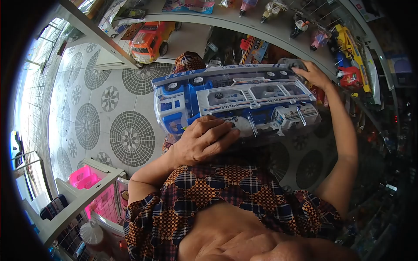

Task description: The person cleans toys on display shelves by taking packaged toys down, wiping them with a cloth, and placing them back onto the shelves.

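Note:
A boxed toy police truck (257, 99) in clear plastic packaging, blue and white with small vehicles on it, is held before my body. My left hand (209, 138) lies across its near side with the fingers curled over the plastic, closed on the package. At the far right corner of the pack, my right hand (314, 75) is closed on a bunched grey cloth (291, 64), which touches the package's top edge. The underside of the pack and part of the right fingers are hidden.
An orange toy truck (150, 42) stands on a low shelf ahead. Bagged small toys and a yellow toy (353, 54) line the shelves ahead and to the right. Pink plastic goods (85, 177) sit in a rack at the left. Patterned tiles (130, 137) cover the floor.

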The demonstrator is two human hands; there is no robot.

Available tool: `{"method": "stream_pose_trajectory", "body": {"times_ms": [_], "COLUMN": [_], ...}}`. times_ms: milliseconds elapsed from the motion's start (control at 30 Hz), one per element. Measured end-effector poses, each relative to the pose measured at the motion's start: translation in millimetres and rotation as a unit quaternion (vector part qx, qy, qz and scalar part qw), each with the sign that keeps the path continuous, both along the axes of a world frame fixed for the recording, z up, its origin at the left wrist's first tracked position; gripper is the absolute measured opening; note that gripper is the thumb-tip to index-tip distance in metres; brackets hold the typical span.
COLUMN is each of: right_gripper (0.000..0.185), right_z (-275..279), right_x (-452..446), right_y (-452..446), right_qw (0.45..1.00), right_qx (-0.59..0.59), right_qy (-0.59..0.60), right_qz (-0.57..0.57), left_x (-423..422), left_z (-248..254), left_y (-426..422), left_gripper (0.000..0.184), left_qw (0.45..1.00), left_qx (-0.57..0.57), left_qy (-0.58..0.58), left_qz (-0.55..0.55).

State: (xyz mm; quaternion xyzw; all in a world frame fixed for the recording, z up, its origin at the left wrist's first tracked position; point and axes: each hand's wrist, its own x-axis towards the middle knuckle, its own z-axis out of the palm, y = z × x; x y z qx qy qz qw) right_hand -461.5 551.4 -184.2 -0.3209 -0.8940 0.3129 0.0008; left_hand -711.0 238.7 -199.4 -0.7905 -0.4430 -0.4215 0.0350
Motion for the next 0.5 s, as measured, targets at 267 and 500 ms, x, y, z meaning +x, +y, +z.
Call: {"method": "stream_pose_trajectory", "body": {"times_ms": [267,500], "right_gripper": [0.023,0.025], "right_z": [-82,-88], "right_x": [71,76], "right_y": [-60,-106], "right_qw": [0.887,0.736], "right_qx": [-0.251,-0.366], "right_qy": [0.292,0.488], "right_qz": [-0.255,-0.294], "left_x": [-16,-51], "left_z": [25,29], "left_y": [15,40], "left_gripper": [0.052,0.058], "left_qw": [0.995,0.989], "left_qx": [-0.075,-0.065], "left_qy": [-0.032,-0.087], "left_qz": [0.062,0.101]}}
